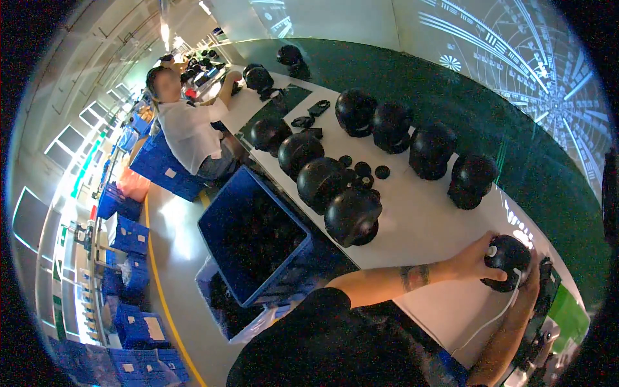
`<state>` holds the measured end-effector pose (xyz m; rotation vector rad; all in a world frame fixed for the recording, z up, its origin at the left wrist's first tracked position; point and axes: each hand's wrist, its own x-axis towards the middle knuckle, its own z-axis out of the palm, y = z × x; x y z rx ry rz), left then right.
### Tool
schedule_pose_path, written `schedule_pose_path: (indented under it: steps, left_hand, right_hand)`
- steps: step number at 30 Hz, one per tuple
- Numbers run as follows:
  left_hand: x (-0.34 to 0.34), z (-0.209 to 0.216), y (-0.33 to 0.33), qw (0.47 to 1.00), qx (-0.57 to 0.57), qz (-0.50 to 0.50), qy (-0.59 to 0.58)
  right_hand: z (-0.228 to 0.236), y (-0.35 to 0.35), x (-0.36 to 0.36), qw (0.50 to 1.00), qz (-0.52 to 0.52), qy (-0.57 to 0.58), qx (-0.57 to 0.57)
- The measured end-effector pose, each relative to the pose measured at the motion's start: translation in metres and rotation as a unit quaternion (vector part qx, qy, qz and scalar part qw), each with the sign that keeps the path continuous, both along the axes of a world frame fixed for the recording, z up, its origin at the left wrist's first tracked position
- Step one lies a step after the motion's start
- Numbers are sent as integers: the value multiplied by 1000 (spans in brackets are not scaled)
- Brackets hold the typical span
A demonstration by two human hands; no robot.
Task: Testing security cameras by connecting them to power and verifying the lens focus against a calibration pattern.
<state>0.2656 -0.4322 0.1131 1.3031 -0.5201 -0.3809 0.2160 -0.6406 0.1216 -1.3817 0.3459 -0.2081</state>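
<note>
At the right end of the white table I hold a round black device (506, 258), which looks like a dome-shaped projector. My left hand (480, 259) is closed around its left side, the thumb and fingers apart across the black surface. On the far right side my right hand (531, 274) wraps it, its fingers mostly hidden. A white cable (493, 320) runs from the device down to the table. Beyond it stand several similar black round devices in two rows, one nearest (353, 216) and another (472, 180) close to the wall side.
Small black discs (363, 169) lie between the rows on the white table (412, 222). A large blue bin (300, 242) stands left of the table. Farther up, a person in white (187, 132) sits at the same table. Bright line patterns (516, 51) cover the wall.
</note>
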Motion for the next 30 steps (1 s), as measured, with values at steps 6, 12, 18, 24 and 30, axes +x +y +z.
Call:
schedule_pose_path:
  steps: [6,12,18,24,30]
  left_hand:
    - [-1,-1,0,1000,7,1,-3]
    - [-1,-2,0,1000,11,0,-14]
    - [1,-6,-3,999,38,9,-19]
    - [2,-11,-7,1000,20,-1,-12]
    - [-2,-14,-4,986,-69,-50,140]
  right_hand:
    - [45,33,-6,981,39,-88,-169]
    - [77,57,4,964,-144,153,164]
    - [36,14,8,960,-157,171,158]
    - [-6,-17,21,984,83,17,155]
    - [-25,-48,50,978,151,143,14]
